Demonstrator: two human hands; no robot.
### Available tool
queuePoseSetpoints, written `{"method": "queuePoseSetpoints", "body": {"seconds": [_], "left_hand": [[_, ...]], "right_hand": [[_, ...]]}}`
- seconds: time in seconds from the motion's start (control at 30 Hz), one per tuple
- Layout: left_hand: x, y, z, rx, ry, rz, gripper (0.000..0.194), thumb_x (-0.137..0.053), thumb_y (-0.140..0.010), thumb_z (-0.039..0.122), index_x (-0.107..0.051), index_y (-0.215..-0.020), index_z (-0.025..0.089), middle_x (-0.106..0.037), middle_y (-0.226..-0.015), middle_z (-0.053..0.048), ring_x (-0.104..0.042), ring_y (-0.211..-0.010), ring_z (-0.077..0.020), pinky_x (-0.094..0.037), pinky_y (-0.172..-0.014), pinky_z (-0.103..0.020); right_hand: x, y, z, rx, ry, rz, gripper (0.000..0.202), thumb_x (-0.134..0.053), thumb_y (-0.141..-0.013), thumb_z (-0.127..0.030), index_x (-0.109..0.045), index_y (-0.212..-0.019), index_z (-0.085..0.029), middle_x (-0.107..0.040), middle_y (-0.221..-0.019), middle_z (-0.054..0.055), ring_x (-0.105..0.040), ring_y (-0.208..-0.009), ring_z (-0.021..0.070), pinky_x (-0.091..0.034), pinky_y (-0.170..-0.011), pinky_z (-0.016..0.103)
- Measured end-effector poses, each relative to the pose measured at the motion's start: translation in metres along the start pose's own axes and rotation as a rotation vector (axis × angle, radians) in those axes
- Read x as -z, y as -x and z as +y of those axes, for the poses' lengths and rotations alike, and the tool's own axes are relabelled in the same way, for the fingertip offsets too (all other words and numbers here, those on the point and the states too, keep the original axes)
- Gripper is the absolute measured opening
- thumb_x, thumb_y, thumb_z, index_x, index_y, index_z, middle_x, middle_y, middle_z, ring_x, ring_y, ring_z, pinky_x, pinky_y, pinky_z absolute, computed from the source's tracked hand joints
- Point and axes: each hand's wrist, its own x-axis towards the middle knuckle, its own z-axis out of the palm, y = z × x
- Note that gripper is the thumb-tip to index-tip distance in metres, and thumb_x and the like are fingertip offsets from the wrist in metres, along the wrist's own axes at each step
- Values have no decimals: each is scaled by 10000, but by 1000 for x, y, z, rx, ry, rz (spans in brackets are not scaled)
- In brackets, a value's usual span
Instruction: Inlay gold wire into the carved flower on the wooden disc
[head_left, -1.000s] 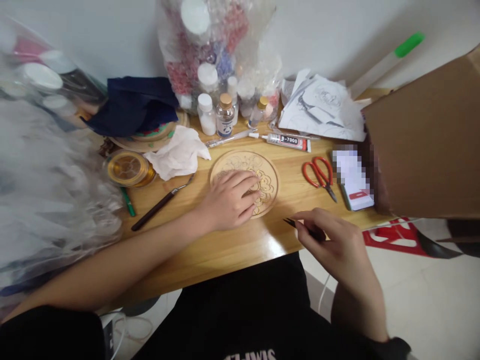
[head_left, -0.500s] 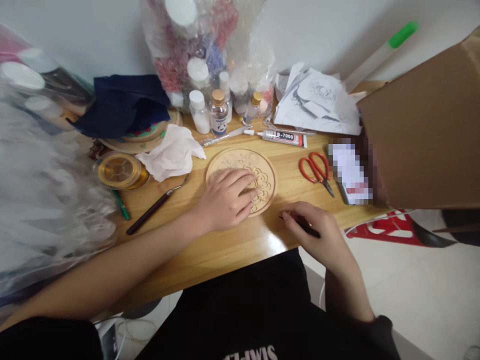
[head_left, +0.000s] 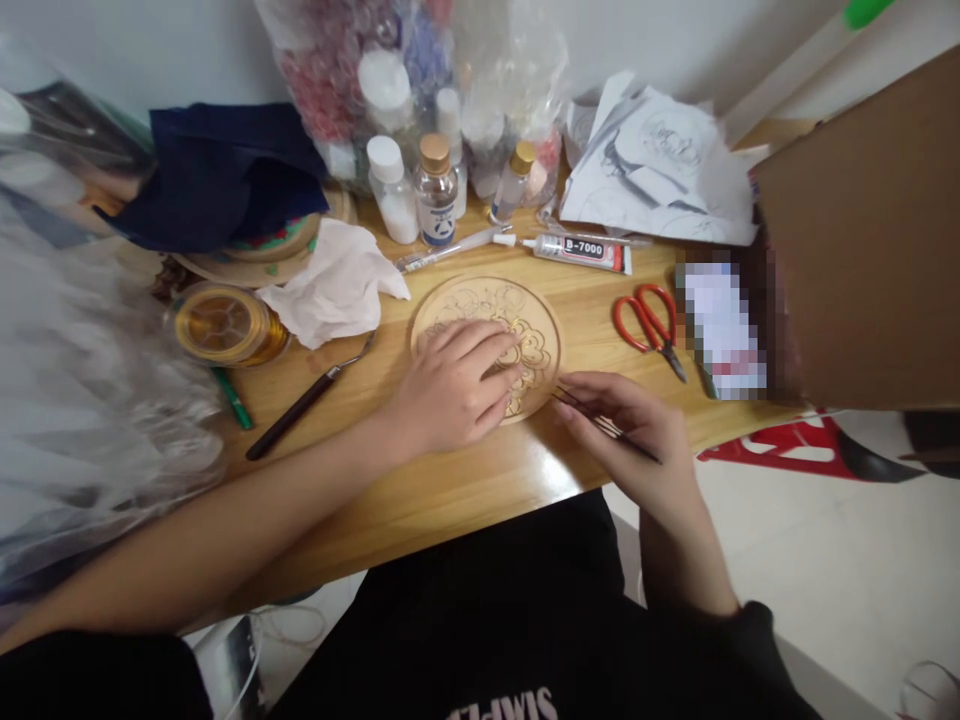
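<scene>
A round wooden plaque (head_left: 465, 295) lies on the table, with a floral line pattern in gold-coloured wire over part of its face. My left hand (head_left: 461, 390) rests flat on it with the fingers spread, covering its lower left part. Just right of the plaque's edge, my right hand (head_left: 630, 425) pinches a pair of dark tweezers (head_left: 609, 428). The tweezers' tips point toward the plaque's right rim; whether they grip anything is too small to tell.
Red-handled scissors (head_left: 646, 322) and a phone (head_left: 721, 330) lie to the right, by a cardboard box (head_left: 862, 240). Behind are a B-7000 glue tube (head_left: 581, 250), small bottles (head_left: 437, 195) and papers (head_left: 660, 170). Leftward lie a dark-handled tool (head_left: 292, 412), a tissue (head_left: 337, 280) and a wire spool (head_left: 225, 325).
My right hand has turned and come closer to the plaque, so the tweezers show more fully. My left hand stays on the plaque. The camera view has shifted slightly.
</scene>
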Motion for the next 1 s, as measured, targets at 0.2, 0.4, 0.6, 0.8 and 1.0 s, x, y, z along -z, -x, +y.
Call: {"method": "queuePoseSetpoints", "body": {"seconds": [0.2,0.4,0.6,0.8,1.0], "left_hand": [[-2,1,0,35,72,-15,219,-509,-897,209,-701,-982,147,-651,-1185,-124,-549,-1159,-298,-438,-969,-484],[-1,0,-1,22,64,-17,218,-514,-893,209,-699,-984,139,-653,-1179,-132,-554,-1156,-303,-451,-957,-486],[-1,0,-1,32,54,-41,222,-504,-895,219,-698,-984,158,-649,-1194,-117,-555,-1158,-296,-461,-947,-490],[-1,-1,-1,17,13,-28,219,-499,-897,211,-693,-979,153,-662,-1170,-109,-570,-1144,-291,-478,-937,-474],[1,-2,-1,29,19,-75,221,-477,-921,231,-679,-978,161,-655,-1190,-99,-566,-1156,-290,-470,-943,-480]], "right_hand": [[-17,-5,5,-51,-74,62,239,-705,-805,-249,-691,-1038,-199,-746,-960,46,-718,-833,161,-613,-824,333],[-23,-14,1,67,117,122,140,-697,-806,-222,-732,-942,-214,-733,-919,37,-687,-821,155,-581,-687,285],[-23,-19,-3,87,209,102,119,-668,-831,-239,-737,-926,-220,-731,-905,41,-665,-804,161,-537,-623,276],[-22,-22,-3,97,197,93,124,-657,-842,-237,-744,-929,-229,-739,-917,39,-675,-835,175,-559,-692,316],[-13,-31,-4,109,204,15,116,-691,-815,-215,-748,-916,-217,-748,-904,35,-685,-826,170,-560,-689,299]]}}
